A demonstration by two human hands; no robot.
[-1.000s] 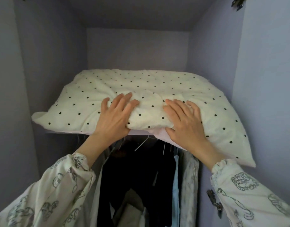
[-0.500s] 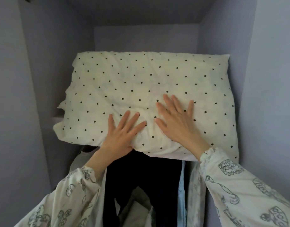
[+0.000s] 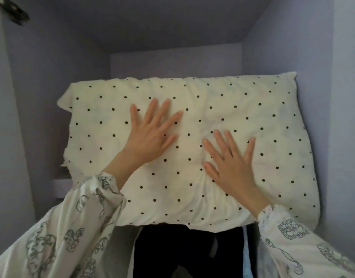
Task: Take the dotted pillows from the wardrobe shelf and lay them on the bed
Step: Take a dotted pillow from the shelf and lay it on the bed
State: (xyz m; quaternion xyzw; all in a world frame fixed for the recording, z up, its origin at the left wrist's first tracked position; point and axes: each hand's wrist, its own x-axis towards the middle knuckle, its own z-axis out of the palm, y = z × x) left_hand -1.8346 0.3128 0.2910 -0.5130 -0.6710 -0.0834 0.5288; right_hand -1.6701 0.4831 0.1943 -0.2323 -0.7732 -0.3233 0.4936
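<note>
Resting flat with straight, spread fingers, the left hand (image 3: pixel 150 135) and the right hand (image 3: pixel 230 167) press on the dotted pillow (image 3: pixel 192 189), which lies on the wardrobe shelf (image 3: pixel 61 184), above dark hanging clothes (image 3: pixel 184 251).

Dim, soft light; shadowed recess above, slight motion blur, wide-angle bending at edges

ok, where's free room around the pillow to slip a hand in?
Free: the gap between the dotted pillow and the left wardrobe wall, and the space above it. Crowded: its right edge meets the right wall; left hand and right hand lie flat on top; hanging clothes below.
</note>
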